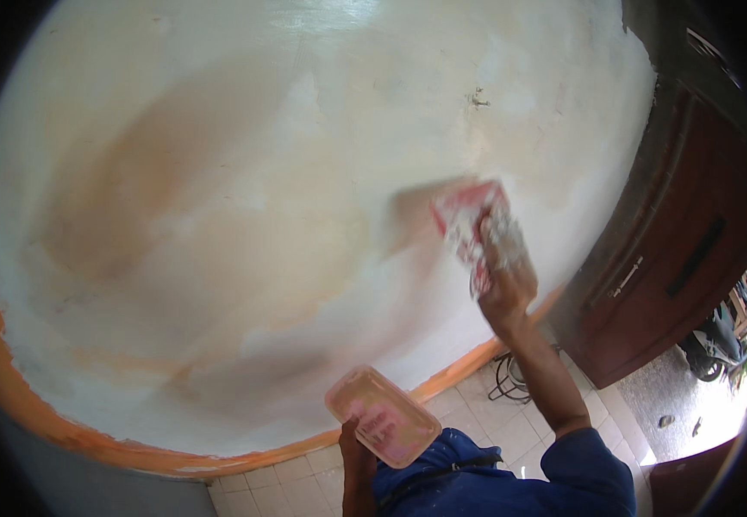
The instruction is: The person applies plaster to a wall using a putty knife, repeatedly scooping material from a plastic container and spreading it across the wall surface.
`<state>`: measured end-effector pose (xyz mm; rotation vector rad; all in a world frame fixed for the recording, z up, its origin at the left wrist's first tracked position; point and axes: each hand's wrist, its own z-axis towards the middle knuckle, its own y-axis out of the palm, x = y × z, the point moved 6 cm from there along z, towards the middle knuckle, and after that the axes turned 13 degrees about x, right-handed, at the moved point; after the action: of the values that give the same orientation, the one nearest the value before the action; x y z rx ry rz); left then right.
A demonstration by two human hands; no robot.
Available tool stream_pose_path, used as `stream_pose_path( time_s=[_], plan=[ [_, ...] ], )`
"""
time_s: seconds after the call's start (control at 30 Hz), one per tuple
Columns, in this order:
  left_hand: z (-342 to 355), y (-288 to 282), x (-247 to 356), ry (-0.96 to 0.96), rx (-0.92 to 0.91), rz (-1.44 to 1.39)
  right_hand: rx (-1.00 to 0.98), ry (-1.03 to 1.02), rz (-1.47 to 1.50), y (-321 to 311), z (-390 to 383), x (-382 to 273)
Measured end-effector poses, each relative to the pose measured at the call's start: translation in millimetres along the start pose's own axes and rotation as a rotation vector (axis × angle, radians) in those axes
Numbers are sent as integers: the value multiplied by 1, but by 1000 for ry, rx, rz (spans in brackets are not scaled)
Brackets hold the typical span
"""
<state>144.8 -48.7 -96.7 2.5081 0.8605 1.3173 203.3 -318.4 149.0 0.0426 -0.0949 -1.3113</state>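
Observation:
My right hand (509, 291), arm stretched forward, is closed around the handle of a red putty scraper (466, 211) smeared with white putty. The scraper's wide edge is at the pale, patchy wall (287, 198), and its shadow falls just left of it. Motion blurs the tool, so I cannot tell whether its edge touches. Low in front of me, my left hand (355, 448) grips the left side of a shallow rectangular plastic tray (380, 417). That tray is pinkish-tan with rounded corners and reddish streaks on its face.
An orange band (468, 366) runs along the wall's lower edge above white floor tiles (291, 487). To the right stands a dark red door (666, 250), with a motorcycle (712, 345) outside. A dark wire stand (509, 379) sits near the wall's foot.

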Motion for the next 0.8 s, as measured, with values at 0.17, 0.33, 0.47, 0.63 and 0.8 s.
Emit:
stream_pose_path(
  time_s=[0.17, 0.33, 0.47, 0.63, 0.8],
  plan=[
    [-5, 12, -1, 0, -29, 17, 58, -81, -32, 38, 45, 18],
    [-2, 8, 2, 21, -36, 3, -84, -14, 58, 56, -8, 7],
    [3, 5, -3, 4, -37, -6, -206, 40, 35, 48, -92, 8],
    [0, 6, 0, 21, 2, 47, -256, 52, 43, 19, -123, 4],
    [2, 2, -1, -33, -7, 10, 33, 15, 110, -5, -47, 6]
  ],
)
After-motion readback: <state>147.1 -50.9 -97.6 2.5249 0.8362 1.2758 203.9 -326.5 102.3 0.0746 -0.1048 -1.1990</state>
